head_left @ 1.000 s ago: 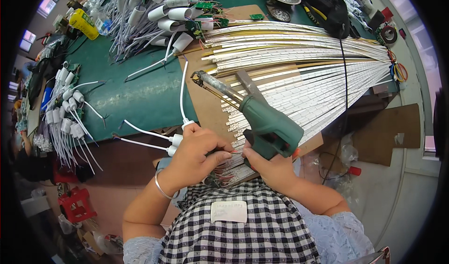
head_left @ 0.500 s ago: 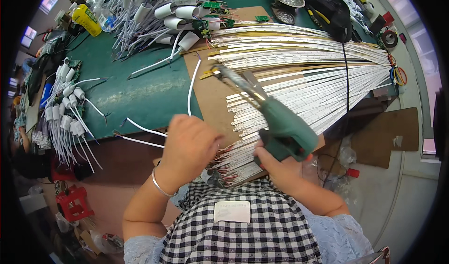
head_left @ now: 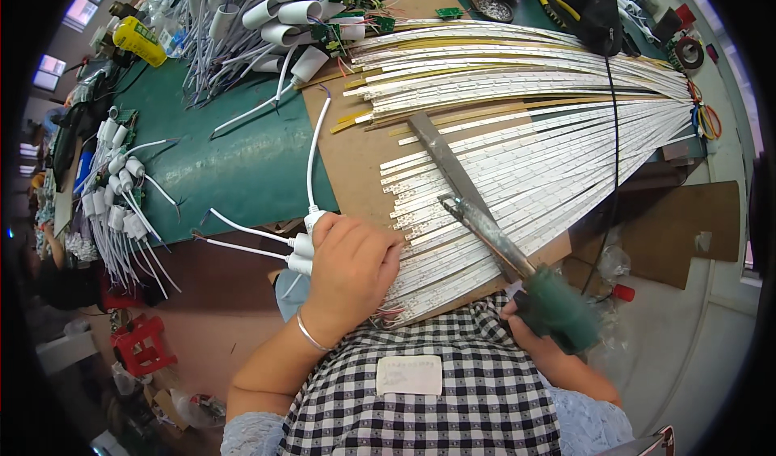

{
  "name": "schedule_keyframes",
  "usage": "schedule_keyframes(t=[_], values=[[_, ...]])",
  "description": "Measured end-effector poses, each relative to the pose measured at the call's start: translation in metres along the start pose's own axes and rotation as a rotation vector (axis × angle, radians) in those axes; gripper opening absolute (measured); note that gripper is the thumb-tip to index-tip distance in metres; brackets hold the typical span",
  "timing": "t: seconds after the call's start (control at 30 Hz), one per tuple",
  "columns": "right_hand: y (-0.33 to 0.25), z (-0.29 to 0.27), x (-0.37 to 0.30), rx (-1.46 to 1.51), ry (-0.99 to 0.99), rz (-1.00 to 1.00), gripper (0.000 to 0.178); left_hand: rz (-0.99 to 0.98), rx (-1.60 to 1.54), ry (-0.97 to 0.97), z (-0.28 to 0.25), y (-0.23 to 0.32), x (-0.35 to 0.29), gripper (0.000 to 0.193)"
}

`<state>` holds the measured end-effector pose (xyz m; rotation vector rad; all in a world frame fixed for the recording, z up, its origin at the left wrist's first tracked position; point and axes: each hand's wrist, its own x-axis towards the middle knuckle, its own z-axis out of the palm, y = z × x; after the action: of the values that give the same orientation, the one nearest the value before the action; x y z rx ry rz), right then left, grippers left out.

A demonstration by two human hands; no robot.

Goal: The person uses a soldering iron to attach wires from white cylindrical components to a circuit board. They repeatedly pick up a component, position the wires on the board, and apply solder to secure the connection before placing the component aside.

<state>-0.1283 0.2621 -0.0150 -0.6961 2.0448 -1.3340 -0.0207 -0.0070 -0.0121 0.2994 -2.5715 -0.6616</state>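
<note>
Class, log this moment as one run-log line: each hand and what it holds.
left hand: on white connectors and LED strips | right hand: grips green soldering gun | surface: cardboard sheet

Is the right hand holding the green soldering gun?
Yes, the right hand grips the green soldering gun by its handle.

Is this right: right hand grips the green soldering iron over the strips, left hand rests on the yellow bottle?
Not quite. In the head view the left hand rests on the near ends of the white strips, beside the white connectors; the yellow bottle stands far off. The right hand does grip the green soldering iron over the strips.
</note>
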Motion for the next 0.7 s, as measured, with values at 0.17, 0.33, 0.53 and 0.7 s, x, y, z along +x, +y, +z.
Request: schedule_keyframes(t=[0.17,0.33,0.53,0.7], values=[[0.006,-0.006,0.000,-0.039,-0.032,0.028,0.013,-0.007,-0.012,-0.002,-0.001,0.000,0.003,0.016],[0.010,-0.006,0.001,-0.023,-0.027,-0.021,0.014,0.043,0.173,0.011,0.012,0.010,0.002,0.016],[0.019,-0.008,0.001,-0.073,-0.032,-0.059,0.016,0.033,0.267,-0.011,0.008,0.010,-0.004,0.014],[0.015,-0.008,0.002,-0.193,-0.006,-0.136,0.016,0.055,0.265,0.012,0.004,0.010,-0.004,0.012]])
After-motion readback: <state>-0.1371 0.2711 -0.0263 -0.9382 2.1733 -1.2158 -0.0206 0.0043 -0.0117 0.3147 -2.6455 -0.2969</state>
